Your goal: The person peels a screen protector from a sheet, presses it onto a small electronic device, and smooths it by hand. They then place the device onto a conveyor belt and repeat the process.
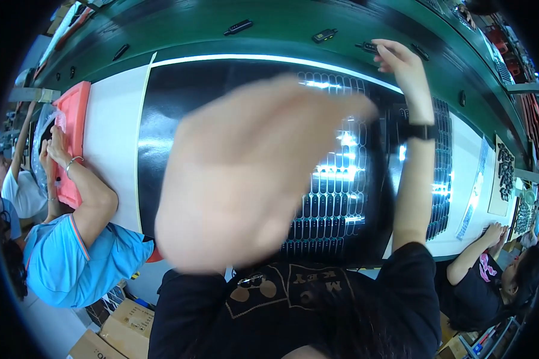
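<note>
My right hand (399, 63) reaches out over the green conveyor belt, its thumb and fingers closed on a small black device (368, 46) with a thin protruding end. A dark band circles that wrist. Close to the camera, my left hand (233, 173) is a large blur, and its fingers are too smeared to read. It hides much of the black work surface (167, 125). Beyond it lies a sheet of clear, rounded oblong labels (335, 206) in rows, with bright reflections. Another such sheet (442, 173) is right of my right forearm.
Several black devices, such as one with a yellowish mark (324, 36), are spread along the green belt (281, 36). A co-worker in a blue shirt (81, 257) works at a red tray (76, 143) on the left. Another person in black (482, 278) sits at right, near a board of small dark parts (505, 173).
</note>
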